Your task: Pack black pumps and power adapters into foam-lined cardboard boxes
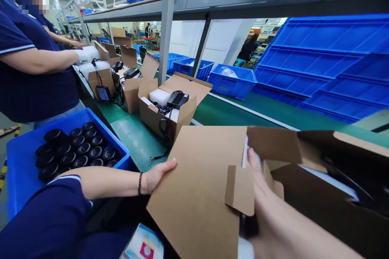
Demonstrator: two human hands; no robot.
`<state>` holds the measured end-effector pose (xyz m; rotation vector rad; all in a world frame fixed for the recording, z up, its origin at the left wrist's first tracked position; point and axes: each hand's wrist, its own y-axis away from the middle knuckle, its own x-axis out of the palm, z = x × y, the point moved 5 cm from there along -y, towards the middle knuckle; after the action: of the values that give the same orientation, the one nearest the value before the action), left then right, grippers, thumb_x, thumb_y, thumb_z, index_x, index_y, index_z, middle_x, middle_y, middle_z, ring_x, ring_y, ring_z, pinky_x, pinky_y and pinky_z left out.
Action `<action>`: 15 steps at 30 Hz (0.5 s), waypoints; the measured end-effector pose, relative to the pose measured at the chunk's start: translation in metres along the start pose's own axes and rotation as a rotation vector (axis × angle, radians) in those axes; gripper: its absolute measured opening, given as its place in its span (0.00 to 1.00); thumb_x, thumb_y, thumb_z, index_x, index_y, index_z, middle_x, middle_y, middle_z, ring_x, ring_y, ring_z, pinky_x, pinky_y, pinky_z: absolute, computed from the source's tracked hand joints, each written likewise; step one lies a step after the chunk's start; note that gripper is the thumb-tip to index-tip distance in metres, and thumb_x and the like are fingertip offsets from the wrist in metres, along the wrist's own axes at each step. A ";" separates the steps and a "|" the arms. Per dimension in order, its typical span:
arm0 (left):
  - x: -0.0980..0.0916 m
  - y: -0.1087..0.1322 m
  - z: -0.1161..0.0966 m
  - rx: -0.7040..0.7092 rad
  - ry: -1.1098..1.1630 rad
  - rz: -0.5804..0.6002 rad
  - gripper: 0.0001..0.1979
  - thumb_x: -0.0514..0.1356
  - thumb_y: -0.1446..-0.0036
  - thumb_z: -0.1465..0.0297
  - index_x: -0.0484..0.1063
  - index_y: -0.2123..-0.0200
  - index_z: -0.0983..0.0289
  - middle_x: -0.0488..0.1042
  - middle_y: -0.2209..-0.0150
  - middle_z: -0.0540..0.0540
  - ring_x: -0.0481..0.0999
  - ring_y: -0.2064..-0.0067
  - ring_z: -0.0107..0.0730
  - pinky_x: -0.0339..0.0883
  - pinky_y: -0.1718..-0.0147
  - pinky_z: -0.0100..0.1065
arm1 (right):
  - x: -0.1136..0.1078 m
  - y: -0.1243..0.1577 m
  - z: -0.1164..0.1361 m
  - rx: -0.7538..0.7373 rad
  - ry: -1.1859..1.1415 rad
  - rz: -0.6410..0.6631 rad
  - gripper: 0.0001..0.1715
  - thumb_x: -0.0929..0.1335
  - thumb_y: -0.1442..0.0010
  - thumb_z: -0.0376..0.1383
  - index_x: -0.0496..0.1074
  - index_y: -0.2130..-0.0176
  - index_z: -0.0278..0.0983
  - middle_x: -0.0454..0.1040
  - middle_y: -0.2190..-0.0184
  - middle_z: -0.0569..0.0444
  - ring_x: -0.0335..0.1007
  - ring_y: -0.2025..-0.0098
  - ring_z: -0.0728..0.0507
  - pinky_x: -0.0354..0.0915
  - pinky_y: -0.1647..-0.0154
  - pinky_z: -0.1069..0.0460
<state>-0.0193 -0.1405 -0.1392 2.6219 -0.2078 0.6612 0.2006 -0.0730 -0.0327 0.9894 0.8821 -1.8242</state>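
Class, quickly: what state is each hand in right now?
Left hand: open, pressed flat on the cardboard box flap.
Right hand: fingers reach into the box; whether it grips cannot be told.

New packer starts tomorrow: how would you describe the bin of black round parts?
Start at the long green-topped workbench lined with open cardboard boxes. Beside its near end, by the person's left hand, sits a bright blue plastic bin. It alone is packed with round black parts.
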 end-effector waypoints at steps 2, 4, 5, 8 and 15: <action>0.010 -0.015 0.017 0.093 -0.083 -0.005 0.59 0.55 0.62 0.26 0.68 0.43 0.70 0.74 0.44 0.72 0.72 0.39 0.64 0.68 0.40 0.57 | -0.020 -0.005 0.007 -0.019 0.098 0.089 0.86 0.77 0.64 0.28 0.23 0.25 0.41 0.27 0.25 0.43 0.24 0.28 0.13 0.35 0.32 0.17; 0.016 -0.025 0.031 0.213 -0.201 -0.045 0.61 0.50 0.56 0.26 0.59 0.35 0.70 0.61 0.33 0.74 0.57 0.30 0.66 0.54 0.31 0.62 | -0.028 -0.017 0.013 0.007 0.155 0.230 0.88 0.78 0.64 0.26 0.19 0.26 0.37 0.22 0.26 0.38 0.24 0.28 0.15 0.32 0.32 0.17; 0.018 -0.025 0.036 0.268 -0.265 -0.075 0.61 0.49 0.53 0.27 0.53 0.32 0.71 0.50 0.29 0.75 0.47 0.26 0.66 0.43 0.28 0.62 | -0.026 -0.024 0.014 0.041 0.189 0.333 0.88 0.79 0.64 0.26 0.20 0.26 0.32 0.23 0.27 0.33 0.25 0.27 0.16 0.33 0.31 0.19; 0.016 -0.011 0.031 0.448 -0.516 -0.132 0.53 0.55 0.39 0.42 0.37 0.28 0.70 0.23 0.26 0.70 0.20 0.25 0.58 0.15 0.28 0.60 | -0.011 -0.048 0.018 0.122 0.234 0.612 0.86 0.84 0.67 0.30 0.36 0.27 0.18 0.35 0.29 0.22 0.30 0.26 0.19 0.36 0.28 0.25; 0.034 0.041 -0.045 1.065 -1.712 0.305 0.54 0.71 0.44 0.61 0.38 0.26 0.59 0.42 0.27 0.76 0.37 0.24 0.65 0.41 0.32 0.74 | -0.028 -0.037 0.013 0.122 0.228 0.462 0.71 0.84 0.58 0.39 0.51 0.26 0.34 0.42 0.27 0.35 0.37 0.27 0.19 0.48 0.29 0.25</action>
<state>-0.0184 -0.1585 -0.0723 3.2207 -0.8843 -2.1058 0.1719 -0.0599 0.0042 1.3717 0.6114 -1.4022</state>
